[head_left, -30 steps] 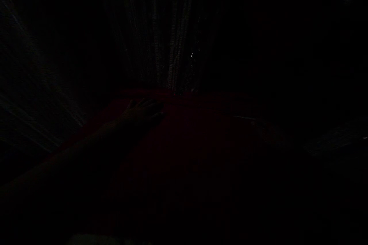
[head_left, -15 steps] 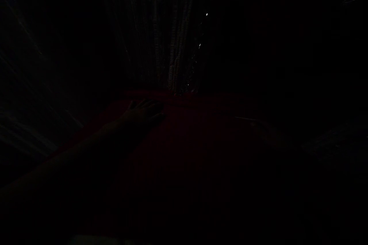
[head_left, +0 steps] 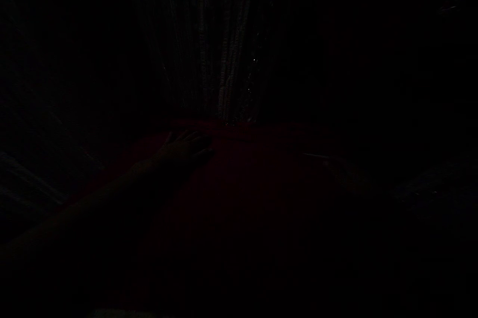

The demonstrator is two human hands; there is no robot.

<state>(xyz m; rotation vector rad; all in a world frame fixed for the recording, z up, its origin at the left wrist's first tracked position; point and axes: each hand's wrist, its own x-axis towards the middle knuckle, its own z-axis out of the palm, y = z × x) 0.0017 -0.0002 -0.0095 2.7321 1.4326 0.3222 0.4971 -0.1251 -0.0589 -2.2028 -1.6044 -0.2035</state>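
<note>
The view is almost black. My left hand lies flat with its fingers stretched out on a dark red surface, with the forearm running back to the lower left. It holds nothing. A faint shape at the right may be my right hand; its fingers are lost in the dark. A thin pale line shows just to its left; I cannot make out what it is.
Behind the red surface hangs a pale striped sheet, perhaps a curtain, with a few bright specks. A dim pale cloth shows at the left. Everything else is too dark to see.
My left hand has stayed flat in the same place. The picture has grown darker, and the bright specks on the striped sheet have shifted.
</note>
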